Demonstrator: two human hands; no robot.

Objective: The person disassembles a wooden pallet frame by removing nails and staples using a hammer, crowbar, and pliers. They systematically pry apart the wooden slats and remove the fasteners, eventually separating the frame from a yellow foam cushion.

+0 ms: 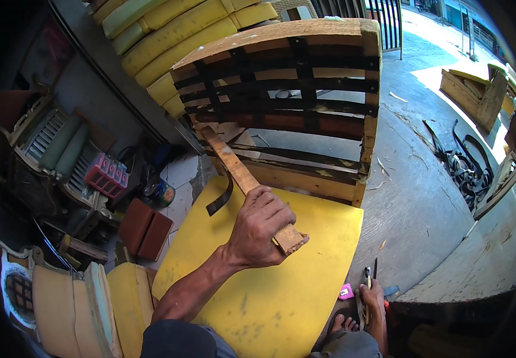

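Note:
My left hand (262,230) is wrapped around a narrow wooden slat (234,164), close to its broken, splintered near end. The slat slants away to the left, over a yellow foam sheet (234,286). Behind it stands a wooden seat frame (368,119) crossed by black webbing straps (306,107). One loose strap end (221,200) hangs over the foam. Low on the right, beside my foot, my right hand (373,295) is closed on a slim hand tool (368,274) with a metal tip; its exact kind is unclear. A pink tape measure (345,292) lies next to that hand.
Yellow cushions (174,45) are stacked behind the frame. Chair parts (49,137), a pink crate (106,175) and a reddish-brown block (144,228) crowd the left. Tangled black straps (467,158) and a wooden piece (476,95) lie on the right floor.

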